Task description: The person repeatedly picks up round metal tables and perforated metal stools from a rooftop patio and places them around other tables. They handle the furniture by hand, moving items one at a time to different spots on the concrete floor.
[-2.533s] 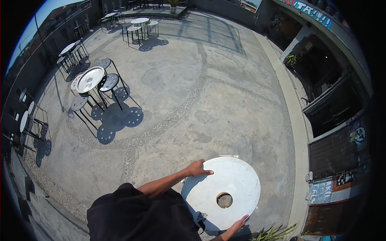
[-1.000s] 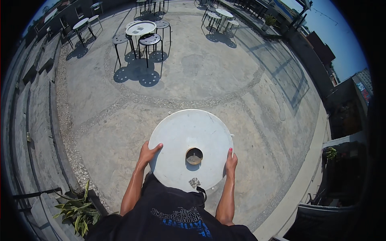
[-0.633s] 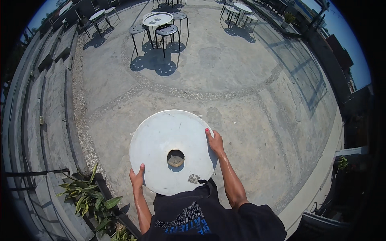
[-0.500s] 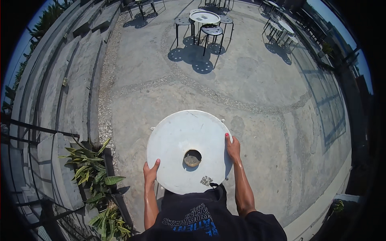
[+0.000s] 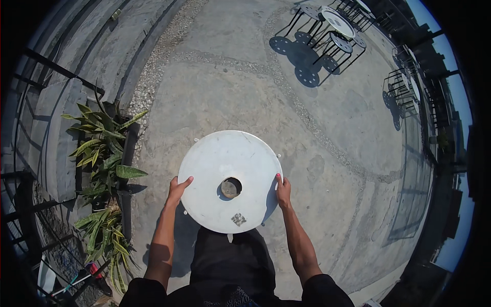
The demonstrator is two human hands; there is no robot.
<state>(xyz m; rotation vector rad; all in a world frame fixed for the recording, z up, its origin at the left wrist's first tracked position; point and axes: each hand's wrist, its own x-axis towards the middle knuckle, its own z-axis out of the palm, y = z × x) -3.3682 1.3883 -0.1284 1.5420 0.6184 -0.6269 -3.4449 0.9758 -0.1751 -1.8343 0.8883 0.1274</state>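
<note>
Held in front of my body is a round white table (image 5: pixel 215 158) with a hole (image 5: pixel 231 188) through its middle. A grey patch marks its top near my side. Small pale feet show around the rim; the rest of its underside is hidden. My left hand (image 5: pixel 178 189) grips the left edge, thumb on top. My right hand (image 5: pixel 283 191) grips the right edge the same way. The fingers of both hands are mostly hidden beneath the rim.
Potted snake plants (image 5: pixel 110 163) stand on my left beside concrete steps (image 5: pixel 148 38). A white table (image 5: pixel 338 21) with black stools (image 5: pixel 341 42) is at the far right. More tables and stools (image 5: pixel 404 84) line the right railing. Pebble strips cross the concrete floor (image 5: pixel 225 97).
My view has turned left, so the far table and stools now sit further right. The white table has moved slightly left, still in both hands, and my legs now show below it.
</note>
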